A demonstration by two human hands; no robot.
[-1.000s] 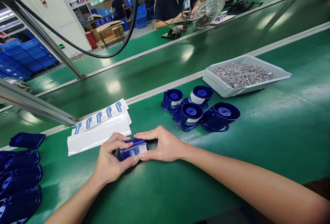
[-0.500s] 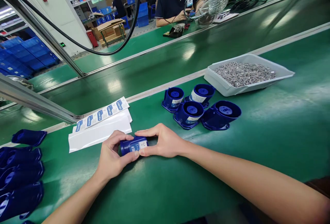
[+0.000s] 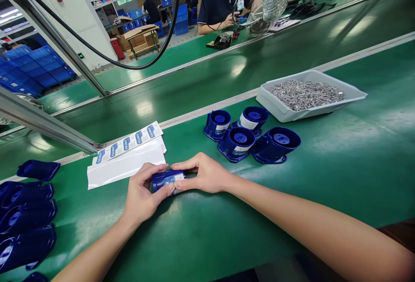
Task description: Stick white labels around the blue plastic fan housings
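A blue plastic housing [image 3: 159, 180] lies on its side between my two hands, low over the green surface. My left hand [image 3: 144, 191] grips its left end, with the thumb along the front. My right hand [image 3: 202, 174] holds the right end, its thumb pressed on the blue-and-white label [image 3: 177, 179] on the housing's side. Part of that label is hidden under the thumbs. Just beyond my left hand lie a printed label sheet [image 3: 129, 143] and blank white backing paper [image 3: 126, 169].
Several blue housings [image 3: 240, 139] stand upright to the right, some with labels. A grey tray [image 3: 282, 111] of small metal parts sits behind them. More blue housings [image 3: 27, 247] line the left. A metal post [image 3: 48, 120] rises at left; across the bench sits a person [image 3: 215, 9].
Both thumbs have shifted slightly over the label, and the housing appears turned a little between my hands. The view has moved slightly.
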